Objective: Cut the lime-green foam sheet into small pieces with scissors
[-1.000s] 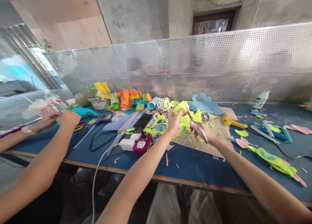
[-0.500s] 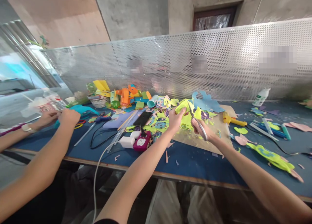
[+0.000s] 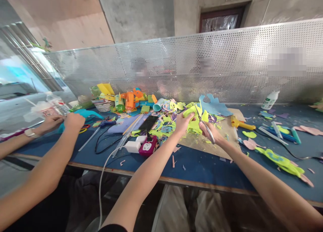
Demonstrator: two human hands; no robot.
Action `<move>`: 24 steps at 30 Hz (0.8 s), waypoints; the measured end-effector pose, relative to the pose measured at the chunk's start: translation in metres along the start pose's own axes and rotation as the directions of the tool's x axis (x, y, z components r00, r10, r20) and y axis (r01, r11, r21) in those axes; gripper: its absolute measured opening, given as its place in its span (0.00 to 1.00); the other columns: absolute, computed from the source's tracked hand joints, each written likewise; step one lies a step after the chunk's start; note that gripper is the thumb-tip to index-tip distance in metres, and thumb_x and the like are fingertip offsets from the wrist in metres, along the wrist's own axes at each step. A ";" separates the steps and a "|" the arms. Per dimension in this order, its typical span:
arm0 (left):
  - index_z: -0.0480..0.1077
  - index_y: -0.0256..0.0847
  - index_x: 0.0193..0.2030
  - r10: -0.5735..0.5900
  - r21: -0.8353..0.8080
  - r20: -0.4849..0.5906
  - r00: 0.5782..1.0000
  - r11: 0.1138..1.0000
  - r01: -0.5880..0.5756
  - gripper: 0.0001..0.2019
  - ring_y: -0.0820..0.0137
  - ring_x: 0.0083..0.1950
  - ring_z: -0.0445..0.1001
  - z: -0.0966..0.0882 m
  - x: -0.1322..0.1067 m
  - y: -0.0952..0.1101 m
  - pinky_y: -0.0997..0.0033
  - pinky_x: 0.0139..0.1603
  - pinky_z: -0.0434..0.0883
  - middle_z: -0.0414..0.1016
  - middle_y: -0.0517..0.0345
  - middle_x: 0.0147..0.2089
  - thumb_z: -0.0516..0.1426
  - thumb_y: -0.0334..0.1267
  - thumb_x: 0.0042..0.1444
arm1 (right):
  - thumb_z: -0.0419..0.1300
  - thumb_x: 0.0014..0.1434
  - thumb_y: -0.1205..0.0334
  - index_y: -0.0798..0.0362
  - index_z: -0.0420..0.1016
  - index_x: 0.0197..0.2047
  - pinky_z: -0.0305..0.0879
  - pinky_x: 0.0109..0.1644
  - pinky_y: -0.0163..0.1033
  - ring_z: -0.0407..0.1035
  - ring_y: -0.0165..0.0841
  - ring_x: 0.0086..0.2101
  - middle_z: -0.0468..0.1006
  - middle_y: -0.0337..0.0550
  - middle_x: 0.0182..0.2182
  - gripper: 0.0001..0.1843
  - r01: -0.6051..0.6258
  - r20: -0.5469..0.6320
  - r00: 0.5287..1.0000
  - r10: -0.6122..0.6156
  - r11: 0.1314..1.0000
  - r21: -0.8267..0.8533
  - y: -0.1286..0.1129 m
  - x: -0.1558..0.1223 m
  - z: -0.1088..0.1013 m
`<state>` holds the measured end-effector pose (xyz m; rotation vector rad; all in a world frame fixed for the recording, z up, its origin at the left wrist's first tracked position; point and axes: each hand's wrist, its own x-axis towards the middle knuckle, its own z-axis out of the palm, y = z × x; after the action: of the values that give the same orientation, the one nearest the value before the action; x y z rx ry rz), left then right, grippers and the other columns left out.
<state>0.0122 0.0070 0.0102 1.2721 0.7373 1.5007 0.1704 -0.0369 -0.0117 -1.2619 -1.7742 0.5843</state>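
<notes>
My left hand point(image 3: 182, 122) pinches a yellow-green foam piece point(image 3: 193, 119) above the table. My right hand point(image 3: 209, 130) grips a pair of scissors point(image 3: 205, 125) whose blades point up into that piece. Under both hands lies a brown cardboard sheet point(image 3: 199, 146) strewn with yellow-green offcuts. A heap of coloured foam scraps point(image 3: 164, 124) lies just left of my left hand.
A co-worker's two hands point(image 3: 63, 121) work on a teal piece at the left. A phone point(image 3: 148, 123), a magenta power strip point(image 3: 148, 148) with a white cable, a yellow glue gun point(image 3: 239, 124), a white bottle point(image 3: 270, 100) and a green foam figure point(image 3: 282, 163) lie on the blue table point(image 3: 202, 171). A perforated metal screen point(image 3: 227, 64) stands behind.
My hands with the foam piece and scissors have shifted slightly; the scissors sit a little deeper in the yellow-green piece. The view tilted down a bit. The co-worker's hands moved little.
</notes>
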 end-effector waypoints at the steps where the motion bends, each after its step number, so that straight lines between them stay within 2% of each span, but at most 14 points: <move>1: 0.76 0.37 0.33 -0.003 0.001 -0.001 1.000 1.000 0.003 0.14 0.72 0.30 0.74 0.000 0.000 -0.002 0.70 0.35 0.74 0.76 0.57 0.30 0.67 0.47 0.47 | 0.48 0.60 0.36 0.48 0.57 0.24 0.57 0.25 0.40 0.58 0.31 0.20 0.62 0.37 0.17 0.25 0.000 0.013 1.000 0.000 1.000 0.007 0.000 -0.001 0.000; 6: 0.77 0.37 0.34 0.005 0.018 -0.014 1.000 1.000 -0.005 0.14 0.72 0.29 0.73 -0.001 0.002 -0.003 0.71 0.34 0.72 0.76 0.58 0.29 0.65 0.47 0.48 | 0.44 0.61 0.34 0.48 0.54 0.21 0.55 0.22 0.40 0.56 0.30 0.16 0.58 0.36 0.13 0.28 -0.030 0.023 0.999 0.030 1.000 0.000 -0.002 -0.004 0.002; 9: 0.77 0.37 0.33 0.011 0.025 -0.031 0.999 1.000 -0.010 0.14 0.72 0.29 0.73 -0.004 0.003 -0.002 0.72 0.32 0.70 0.74 0.59 0.27 0.65 0.47 0.48 | 0.45 0.60 0.35 0.48 0.53 0.20 0.53 0.22 0.40 0.56 0.30 0.17 0.58 0.37 0.13 0.29 -0.005 -0.005 1.000 0.005 0.999 -0.051 -0.004 -0.004 0.002; 15: 0.75 0.37 0.31 0.013 0.047 0.047 0.999 0.999 -0.015 0.13 0.73 0.29 0.71 -0.003 0.002 -0.004 0.72 0.32 0.69 0.73 0.59 0.28 0.66 0.45 0.47 | 0.46 0.58 0.32 0.48 0.57 0.24 0.56 0.25 0.40 0.59 0.33 0.20 0.63 0.38 0.17 0.27 0.015 0.008 1.000 -0.015 1.000 -0.015 -0.002 0.000 0.000; 21: 0.75 0.37 0.32 -0.010 0.012 0.044 0.999 1.000 0.010 0.13 0.73 0.29 0.72 -0.001 0.001 -0.005 0.70 0.35 0.72 0.75 0.58 0.31 0.66 0.46 0.47 | 0.41 0.60 0.32 0.47 0.55 0.20 0.56 0.23 0.41 0.58 0.33 0.16 0.61 0.40 0.13 0.30 -0.062 0.031 0.998 0.061 0.997 0.045 0.000 -0.004 0.006; 24: 0.76 0.37 0.32 -0.017 0.009 0.055 0.998 1.000 0.017 0.13 0.73 0.30 0.72 -0.003 0.001 -0.002 0.69 0.35 0.72 0.75 0.58 0.30 0.66 0.45 0.47 | 0.43 0.61 0.34 0.48 0.56 0.20 0.57 0.25 0.41 0.58 0.33 0.17 0.62 0.41 0.14 0.29 -0.051 0.000 0.999 0.051 0.998 0.020 0.002 -0.003 0.008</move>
<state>0.0105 0.0093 0.0080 1.3055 0.7180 1.4450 0.1652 -0.0383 -0.0188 -1.2971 -1.7356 0.6287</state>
